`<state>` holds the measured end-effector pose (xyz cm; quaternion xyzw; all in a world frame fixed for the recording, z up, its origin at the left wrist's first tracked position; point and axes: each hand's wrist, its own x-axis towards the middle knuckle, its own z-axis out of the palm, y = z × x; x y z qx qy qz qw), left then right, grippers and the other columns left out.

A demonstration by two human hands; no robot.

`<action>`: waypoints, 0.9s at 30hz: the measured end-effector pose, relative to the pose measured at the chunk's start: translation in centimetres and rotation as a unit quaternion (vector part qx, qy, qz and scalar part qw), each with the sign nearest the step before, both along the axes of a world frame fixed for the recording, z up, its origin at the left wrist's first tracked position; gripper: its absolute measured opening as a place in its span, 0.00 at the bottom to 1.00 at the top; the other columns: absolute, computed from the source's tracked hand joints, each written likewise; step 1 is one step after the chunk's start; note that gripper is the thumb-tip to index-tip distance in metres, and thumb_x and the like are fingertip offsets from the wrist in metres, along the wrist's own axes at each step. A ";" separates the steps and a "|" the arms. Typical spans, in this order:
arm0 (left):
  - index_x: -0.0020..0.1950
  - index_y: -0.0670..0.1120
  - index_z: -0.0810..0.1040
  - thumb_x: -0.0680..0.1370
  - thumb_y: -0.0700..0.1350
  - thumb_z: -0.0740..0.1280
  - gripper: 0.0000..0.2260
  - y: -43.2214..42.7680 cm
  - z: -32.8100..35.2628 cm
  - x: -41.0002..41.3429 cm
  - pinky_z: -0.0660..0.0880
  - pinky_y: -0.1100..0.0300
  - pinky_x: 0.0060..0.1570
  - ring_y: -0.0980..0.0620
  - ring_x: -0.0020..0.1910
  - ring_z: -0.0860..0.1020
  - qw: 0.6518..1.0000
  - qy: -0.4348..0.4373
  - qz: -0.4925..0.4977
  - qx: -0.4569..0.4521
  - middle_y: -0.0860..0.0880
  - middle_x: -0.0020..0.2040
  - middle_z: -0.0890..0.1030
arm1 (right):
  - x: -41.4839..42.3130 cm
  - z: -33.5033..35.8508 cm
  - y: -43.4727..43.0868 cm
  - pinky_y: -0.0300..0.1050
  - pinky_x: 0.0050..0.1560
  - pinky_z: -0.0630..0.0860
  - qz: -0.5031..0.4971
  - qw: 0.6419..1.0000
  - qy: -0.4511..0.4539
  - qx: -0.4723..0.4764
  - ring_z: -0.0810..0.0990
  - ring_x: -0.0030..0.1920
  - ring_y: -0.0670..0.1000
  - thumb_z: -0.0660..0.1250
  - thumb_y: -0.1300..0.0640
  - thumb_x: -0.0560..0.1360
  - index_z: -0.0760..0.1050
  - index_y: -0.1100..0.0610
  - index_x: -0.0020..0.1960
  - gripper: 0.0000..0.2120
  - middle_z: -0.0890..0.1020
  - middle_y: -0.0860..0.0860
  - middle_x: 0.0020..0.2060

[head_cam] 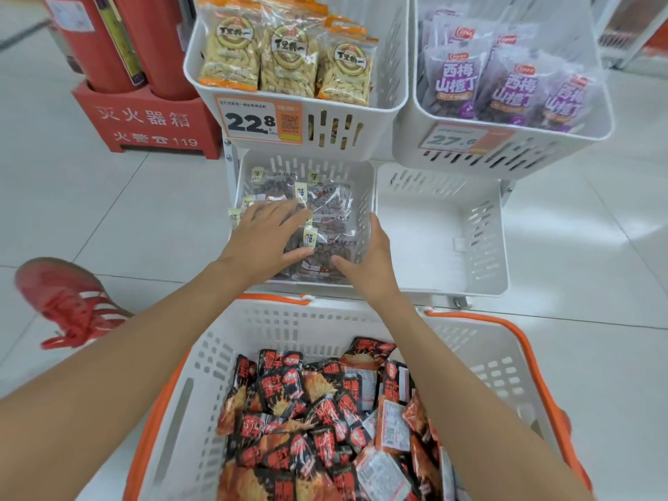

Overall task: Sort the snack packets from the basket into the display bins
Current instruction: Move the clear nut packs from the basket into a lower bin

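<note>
Nearest and biggest, the white basket (173, 410) with orange trim sits on the tiled floor (144, 211) under both forearms, heaped with red-and-black snack packets (318, 410) that are not yet sorted. Beyond it stand the white display bins: the upper left bin (392, 48) holds yellow-brown bags, the upper right bin (542, 153) holds purple ones, the lower right bin (415, 240) shows only its bare white bottom, and the lower left bin (325, 168) holds a loose layer of clear packets (332, 207) with dark contents. Both hands reach into that lower left bin. The left hand (260, 240) lies flat on the clear packets with its fingers (274, 211) spread and straight, gripping nothing. The right hand (372, 262) stands edge-on just beside the pile's right side, fingers (374, 229) straight, also holding nothing. This looks like tidying packets already placed. The next move likely calls for drawing both hands back to the basket, gathering a handful of red-and-black packets and carrying them to a bin, probably the bare lower right one
</note>
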<state>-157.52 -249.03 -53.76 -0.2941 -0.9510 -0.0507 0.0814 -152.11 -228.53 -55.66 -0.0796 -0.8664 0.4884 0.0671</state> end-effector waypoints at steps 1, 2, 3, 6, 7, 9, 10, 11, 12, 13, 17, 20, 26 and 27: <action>0.76 0.51 0.66 0.80 0.61 0.60 0.27 0.4 0.5 1.0 0.58 0.48 0.72 0.46 0.74 0.64 1.000 -0.005 -0.005 0.011 0.48 0.75 0.68 | 0.8 0.3 0.1 0.44 0.71 0.62 -0.006 1.000 0.005 0.003 0.62 0.73 0.50 0.76 0.55 0.71 0.52 0.52 0.79 0.45 0.63 0.51 0.73; 0.73 0.49 0.70 0.80 0.59 0.62 0.24 0.9 0.9 2.0 0.60 0.48 0.70 0.46 0.72 0.67 1.000 -0.013 -0.010 0.026 0.48 0.72 0.72 | 1.8 0.6 0.1 0.47 0.71 0.66 -0.007 1.000 0.008 0.003 0.65 0.71 0.51 0.75 0.55 0.72 0.53 0.51 0.79 0.43 0.64 0.51 0.73; 0.71 0.49 0.72 0.81 0.57 0.63 0.22 1.5 1.3 3.3 0.63 0.49 0.68 0.46 0.69 0.70 0.999 -0.026 -0.014 0.045 0.48 0.69 0.74 | 2.9 0.8 0.2 0.51 0.68 0.70 -0.003 1.000 0.011 0.005 0.69 0.68 0.51 0.74 0.56 0.73 0.55 0.51 0.78 0.40 0.66 0.51 0.71; 0.68 0.48 0.74 0.81 0.55 0.63 0.18 2.5 1.7 8.0 0.71 0.53 0.59 0.48 0.61 0.75 0.994 -0.065 -0.027 0.077 0.49 0.63 0.78 | 7.6 1.2 0.7 0.47 0.50 0.78 0.027 0.998 0.046 0.011 0.77 0.50 0.48 0.69 0.59 0.76 0.63 0.51 0.74 0.30 0.72 0.49 0.62; 0.68 0.49 0.74 0.81 0.55 0.63 0.19 2.5 1.4 9.7 0.72 0.55 0.55 0.49 0.60 0.76 0.993 -0.082 -0.028 0.083 0.50 0.62 0.78 | 9.5 1.2 0.9 0.44 0.46 0.78 0.041 0.998 0.048 0.017 0.77 0.47 0.47 0.68 0.61 0.76 0.65 0.51 0.72 0.27 0.74 0.48 0.58; 0.70 0.51 0.72 0.80 0.56 0.64 0.20 1.9 0.1 13.1 0.73 0.57 0.51 0.51 0.58 0.76 0.985 -0.138 0.001 0.104 0.52 0.63 0.77 | 13.1 0.3 1.4 0.43 0.45 0.78 0.072 0.997 -0.011 0.032 0.77 0.43 0.47 0.67 0.62 0.77 0.68 0.53 0.69 0.22 0.76 0.48 0.51; 0.70 0.52 0.71 0.80 0.57 0.65 0.21 1.3 -0.8 14.6 0.73 0.57 0.52 0.52 0.57 0.76 0.978 -0.175 0.026 0.113 0.53 0.64 0.76 | 14.5 -0.5 1.6 0.45 0.49 0.78 0.099 0.992 -0.066 0.044 0.78 0.45 0.48 0.67 0.61 0.77 0.69 0.55 0.68 0.21 0.77 0.49 0.50; 0.71 0.53 0.70 0.79 0.58 0.65 0.22 0.7 -1.7 15.8 0.74 0.56 0.55 0.53 0.59 0.76 0.969 -0.212 0.045 0.116 0.54 0.66 0.75 | 15.5 -1.7 1.8 0.47 0.55 0.77 0.136 0.979 -0.134 0.066 0.78 0.51 0.49 0.69 0.58 0.77 0.69 0.55 0.68 0.21 0.77 0.50 0.54; 0.72 0.53 0.69 0.79 0.58 0.65 0.23 0.0 -2.6 17.0 0.73 0.55 0.58 0.53 0.62 0.75 0.961 -0.244 0.058 0.112 0.54 0.69 0.73 | 16.4 -3.0 1.9 0.46 0.61 0.74 0.174 0.960 -0.204 0.082 0.76 0.60 0.52 0.70 0.54 0.76 0.66 0.56 0.71 0.26 0.75 0.52 0.62; 0.73 0.53 0.68 0.79 0.59 0.64 0.24 -0.6 -3.4 17.8 0.72 0.54 0.62 0.52 0.66 0.73 0.955 -0.266 0.066 0.109 0.53 0.71 0.71 | 16.9 -4.4 1.8 0.45 0.65 0.69 0.201 0.938 -0.271 0.081 0.70 0.69 0.54 0.72 0.49 0.75 0.61 0.56 0.76 0.34 0.70 0.52 0.70; 0.77 0.52 0.63 0.79 0.59 0.65 0.28 -2.4 -5.3 20.4 0.68 0.51 0.69 0.49 0.72 0.68 0.934 -0.330 0.087 0.102 0.51 0.75 0.67 | 18.7 -9.5 -0.4 0.53 0.77 0.52 0.251 0.884 -0.385 0.093 0.46 0.79 0.55 0.74 0.40 0.70 0.43 0.55 0.80 0.54 0.46 0.53 0.79; 0.77 0.53 0.63 0.78 0.59 0.66 0.29 -3.2 -6.3 21.7 0.67 0.52 0.69 0.49 0.73 0.67 0.923 -0.359 0.103 0.092 0.50 0.76 0.66 | 20.1 -12.1 -2.0 0.52 0.74 0.57 0.227 0.896 -0.321 0.206 0.53 0.76 0.57 0.76 0.42 0.67 0.59 0.57 0.75 0.45 0.55 0.55 0.76; 0.78 0.52 0.61 0.77 0.56 0.70 0.33 -3.8 -7.7 22.5 0.63 0.50 0.73 0.49 0.76 0.63 0.892 -0.422 0.129 0.097 0.51 0.78 0.62 | 21.1 -11.2 -2.7 0.43 0.35 0.66 0.237 0.927 -0.288 0.049 0.70 0.34 0.48 0.71 0.61 0.75 0.62 0.54 0.52 0.17 0.70 0.47 0.37; 0.78 0.52 0.60 0.76 0.55 0.71 0.34 -3.7 -7.8 22.5 0.61 0.50 0.74 0.49 0.76 0.61 0.884 -0.436 0.132 0.109 0.51 0.79 0.61 | 20.9 -10.9 -2.5 0.47 0.35 0.66 0.228 0.931 -0.282 0.027 0.68 0.32 0.50 0.69 0.63 0.75 0.62 0.55 0.50 0.15 0.70 0.51 0.35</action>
